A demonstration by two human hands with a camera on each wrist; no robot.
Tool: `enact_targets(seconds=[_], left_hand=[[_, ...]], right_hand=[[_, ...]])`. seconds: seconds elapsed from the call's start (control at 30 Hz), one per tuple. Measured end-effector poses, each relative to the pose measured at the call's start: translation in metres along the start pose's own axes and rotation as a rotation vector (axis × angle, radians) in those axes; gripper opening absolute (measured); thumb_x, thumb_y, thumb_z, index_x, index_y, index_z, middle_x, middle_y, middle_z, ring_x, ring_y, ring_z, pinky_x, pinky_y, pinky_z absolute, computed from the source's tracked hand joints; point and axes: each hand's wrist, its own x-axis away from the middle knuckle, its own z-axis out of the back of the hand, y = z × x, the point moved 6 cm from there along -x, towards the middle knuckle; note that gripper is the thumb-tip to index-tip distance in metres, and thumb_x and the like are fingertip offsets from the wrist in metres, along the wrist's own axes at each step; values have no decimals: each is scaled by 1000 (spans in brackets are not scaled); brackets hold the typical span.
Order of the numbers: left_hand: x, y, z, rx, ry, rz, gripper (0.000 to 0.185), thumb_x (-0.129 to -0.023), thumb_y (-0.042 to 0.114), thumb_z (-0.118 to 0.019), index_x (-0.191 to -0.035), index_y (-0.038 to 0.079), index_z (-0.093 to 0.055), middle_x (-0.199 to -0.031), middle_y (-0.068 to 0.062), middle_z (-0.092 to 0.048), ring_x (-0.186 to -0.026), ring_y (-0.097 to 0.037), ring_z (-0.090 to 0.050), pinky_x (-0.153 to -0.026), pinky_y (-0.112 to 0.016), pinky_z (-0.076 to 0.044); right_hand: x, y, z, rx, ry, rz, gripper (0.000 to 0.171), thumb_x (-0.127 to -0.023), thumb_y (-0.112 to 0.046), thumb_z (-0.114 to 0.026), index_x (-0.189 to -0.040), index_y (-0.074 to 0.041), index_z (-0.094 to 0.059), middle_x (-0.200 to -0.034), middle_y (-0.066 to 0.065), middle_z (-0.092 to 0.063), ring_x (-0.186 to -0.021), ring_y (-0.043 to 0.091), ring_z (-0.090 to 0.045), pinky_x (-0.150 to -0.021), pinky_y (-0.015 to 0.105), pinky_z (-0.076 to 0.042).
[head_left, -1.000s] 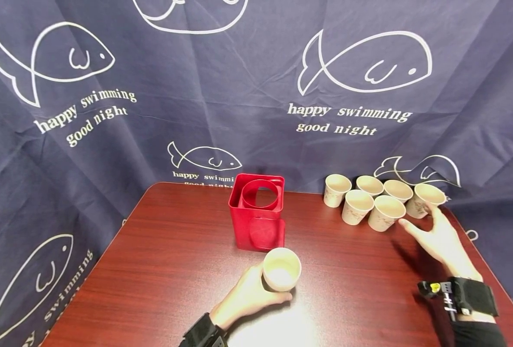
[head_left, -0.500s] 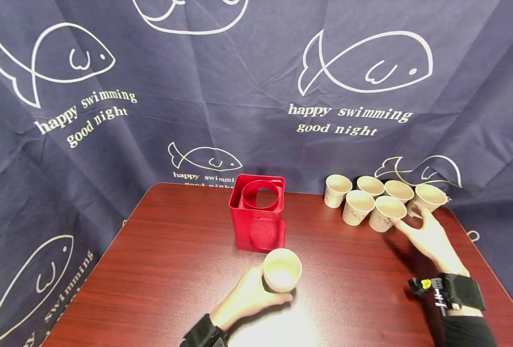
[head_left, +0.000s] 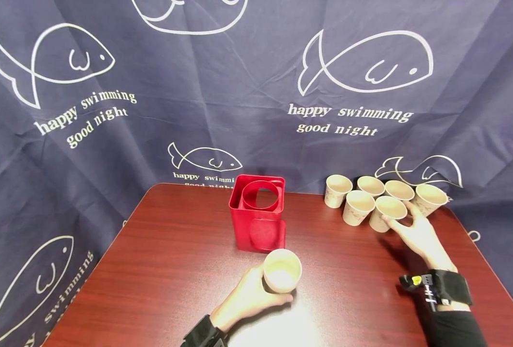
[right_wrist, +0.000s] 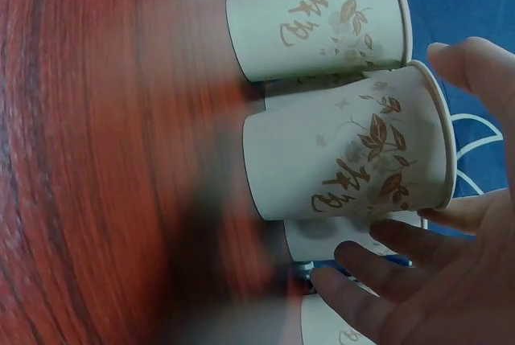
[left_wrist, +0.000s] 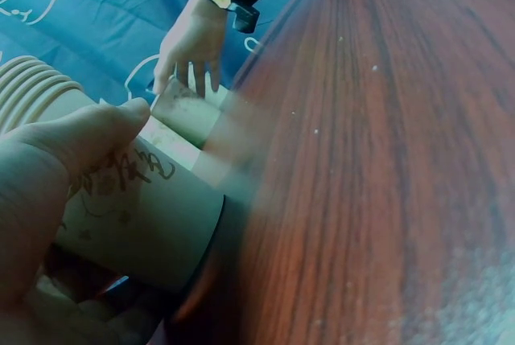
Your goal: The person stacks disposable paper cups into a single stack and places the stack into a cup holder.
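Observation:
My left hand (head_left: 256,289) grips a stack of paper cups (head_left: 282,269) that stands on the table near the front centre. In the left wrist view the thumb (left_wrist: 88,132) lies over the printed cup wall (left_wrist: 145,216), with several ribbed rims behind it. My right hand (head_left: 406,224) reaches to the front right cup (head_left: 386,211) of a cluster at the back right. Its fingers are spread on either side of that cup. In the right wrist view the leaf-printed cup (right_wrist: 346,148) sits between thumb and fingers (right_wrist: 386,273), with gaps showing.
A red square box (head_left: 258,214) with a round opening on top stands mid-table, just behind the held stack. Several more paper cups (head_left: 356,206) stand close together by the blue fish-print curtain (head_left: 195,96). The dark wood table (head_left: 165,270) ends near my right wrist.
My right hand has moved left and forward, from beside the far right cup to around the front right cup. The left hand and its stack have stayed put.

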Motion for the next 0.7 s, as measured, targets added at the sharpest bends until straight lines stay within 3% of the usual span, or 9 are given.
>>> enact_targets(seconds=[0.5, 0.63, 0.7], left_hand=[[1, 0, 0, -8, -5, 27, 60, -73, 42, -93, -123, 25, -65, -103, 13, -73, -93, -2, -66, -88, -28, -54], [1, 0, 0, -10, -6, 31, 59, -73, 42, -93, -123, 24, -66, -103, 13, -73, -92, -2, -66, -87, -28, -54], [1, 0, 0, -13, -6, 33, 59, -73, 42, -93, -122, 24, -66, -102, 13, -73, -92, -2, -66, -86, -27, -54]], right_hand=[[-1, -4, -1, -24, 29, 8, 87, -96, -49, -66, -158, 0, -30, -151, 38, -40, -134, 57, -41, -106, 70, -34], [0, -4, -1, -19, 30, 21, 84, -97, -48, -66, -157, -1, -32, -149, 36, -43, -130, 54, -45, -103, 67, -36], [0, -3, -1, -12, 30, 23, 82, -97, -48, -66, -157, -2, -34, -147, 35, -46, -127, 52, -49, -99, 59, -40]])
